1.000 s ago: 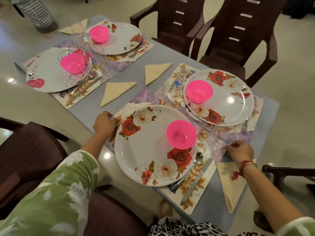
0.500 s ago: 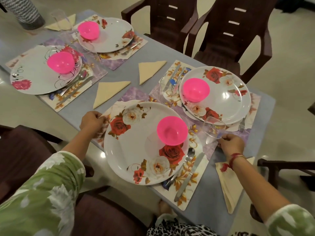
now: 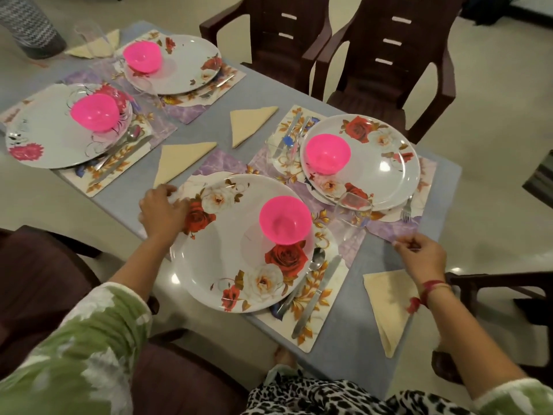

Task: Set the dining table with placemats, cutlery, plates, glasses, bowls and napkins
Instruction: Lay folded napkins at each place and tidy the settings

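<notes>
home dining room: laid table (image 3: 209, 127), plastic chairs (image 3: 386, 52).

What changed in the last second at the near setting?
The right hand drew back from the clear drinking glass and pinches the corner of the purple floral placemat. The left hand stays at the rim of the rose-patterned white plate; settings unchanged.

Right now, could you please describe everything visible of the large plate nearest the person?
It is a large round white plate, glossy like melamine, printed with red and cream roses and gold leaves. It lies flat on a floral placemat and overhangs the near edge of the table. A pink bowl stands on its far right part. The left hand touches its far left rim; its grip is unclear. A spoon lies along its right rim.
</notes>
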Demonstrator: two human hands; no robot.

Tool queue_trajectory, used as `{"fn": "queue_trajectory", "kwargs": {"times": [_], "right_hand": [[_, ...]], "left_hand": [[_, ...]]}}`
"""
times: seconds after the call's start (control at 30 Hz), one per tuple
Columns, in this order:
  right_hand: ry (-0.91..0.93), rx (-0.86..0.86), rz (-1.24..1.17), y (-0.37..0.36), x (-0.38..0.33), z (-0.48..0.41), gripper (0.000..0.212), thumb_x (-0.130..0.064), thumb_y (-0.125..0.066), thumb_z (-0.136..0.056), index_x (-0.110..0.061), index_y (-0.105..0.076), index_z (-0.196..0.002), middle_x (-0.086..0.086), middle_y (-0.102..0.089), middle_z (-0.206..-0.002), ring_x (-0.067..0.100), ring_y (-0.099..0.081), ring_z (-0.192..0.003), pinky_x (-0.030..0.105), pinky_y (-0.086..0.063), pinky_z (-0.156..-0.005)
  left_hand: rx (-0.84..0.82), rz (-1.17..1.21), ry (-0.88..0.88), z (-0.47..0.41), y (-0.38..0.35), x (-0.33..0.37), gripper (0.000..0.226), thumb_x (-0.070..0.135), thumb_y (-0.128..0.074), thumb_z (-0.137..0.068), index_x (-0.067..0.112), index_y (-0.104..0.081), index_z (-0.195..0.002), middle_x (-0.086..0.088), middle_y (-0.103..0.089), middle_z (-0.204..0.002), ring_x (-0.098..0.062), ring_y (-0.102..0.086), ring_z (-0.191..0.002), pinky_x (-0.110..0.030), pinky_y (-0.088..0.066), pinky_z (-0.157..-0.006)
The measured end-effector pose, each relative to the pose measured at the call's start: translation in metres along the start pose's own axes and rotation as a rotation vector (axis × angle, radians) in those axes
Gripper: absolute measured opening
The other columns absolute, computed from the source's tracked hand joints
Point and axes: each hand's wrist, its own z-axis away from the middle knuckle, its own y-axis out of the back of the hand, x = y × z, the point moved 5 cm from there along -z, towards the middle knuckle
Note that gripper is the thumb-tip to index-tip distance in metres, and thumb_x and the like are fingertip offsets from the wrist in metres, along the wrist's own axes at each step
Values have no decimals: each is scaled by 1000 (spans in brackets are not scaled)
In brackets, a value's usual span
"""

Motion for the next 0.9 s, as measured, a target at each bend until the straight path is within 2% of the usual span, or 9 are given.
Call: {"fn": "queue_trajectory", "kwargs": {"times": [0.1, 0.2, 0.3, 0.33, 0.43, 0.5, 0.63, 0.77, 0.9], "right_hand": [[9, -141, -17, -14, 0, 12, 7, -11, -71, -82, -10, -70, -89, 6, -66, -84, 26, -62, -83, 29, -46, -79], [63, -217, -80, -27, -10, 26, 10, -12, -70, -84, -11, -71, -93, 4, -67, -89, 19, -61, -83, 29, -48, -82], [91, -119, -58, -15, -1, 32, 16, -13, -70, -83, -10, -70, -99, 6, -59, -102, 19, -58, -80, 22, -42, -78], [76, -59, -28, -6, 5, 32, 21, -13, -70, -82, -11, -68, -103, 8, -53, -109, 20, -56, -83, 21, -40, -81], [-54, 82, 34, 21, 34, 31, 37, -14, -71, -80, -13, -61, -115, 15, -43, -125, 33, -54, -104, 35, -40, -97], [-170, 79, 51, 31, 57, 31, 47, -18, -70, -81, -11, -55, -125, 17, -44, -129, 37, -51, -111, 39, -40, -97], [-195, -15, -76, 26, 75, 32, 42, -11, -71, -80, -5, -57, -119, 17, -63, -110, 33, -60, -101, 35, -46, -87], [-186, 3, -68, 22, 75, 36, 34, -12, -70, -81, -7, -60, -113, 9, -62, -90, 31, -61, -95, 33, -46, -83], [-150, -41, -8, 10, 65, 38, 29, -8, -68, -81, -8, -59, -109, 5, -59, -83, 30, -61, -91, 32, -46, -80]], "left_hand": [[-47, 35, 29, 21, -2, 7, 36, 29, -62, -87, 14, -58, -119, -16, -53, -122, -36, -46, -116, -50, -42, -96], [-66, 94, -66, 46, -5, 27, 33, 25, -62, -88, 14, -56, -119, -14, -49, -125, -33, -42, -119, -49, -39, -99], [-74, 138, -158, 72, -15, 54, 34, 23, -63, -87, 12, -56, -119, -12, -53, -125, -31, -44, -119, -47, -38, -101], [-80, 158, -178, 80, -20, 62, 35, 22, -63, -87, 11, -56, -119, -12, -53, -125, -31, -45, -119, -46, -37, -102], [-127, 192, -293, 101, -38, 85, 37, 25, -62, -86, 8, -57, -119, -13, -56, -124, -32, -47, -119, -41, -34, -99], [-180, 190, -359, 115, -51, 102, 44, 32, -56, -82, 8, -57, -118, -13, -57, -121, -32, -48, -116, -39, -34, -96], [-213, 209, -476, 134, -66, 130, 47, 36, -50, -81, 9, -57, -118, -12, -58, -118, -31, -48, -112, -35, -31, -94], [-220, 200, -511, 140, -71, 148, 43, 30, -51, -80, 8, -59, -117, -13, -59, -115, -31, -49, -110, -33, -30, -94], [-196, 213, -536, 147, -68, 152, 39, 26, -52, -80, 6, -60, -114, -14, -59, -112, -31, -48, -108, -31, -29, -92]]}}
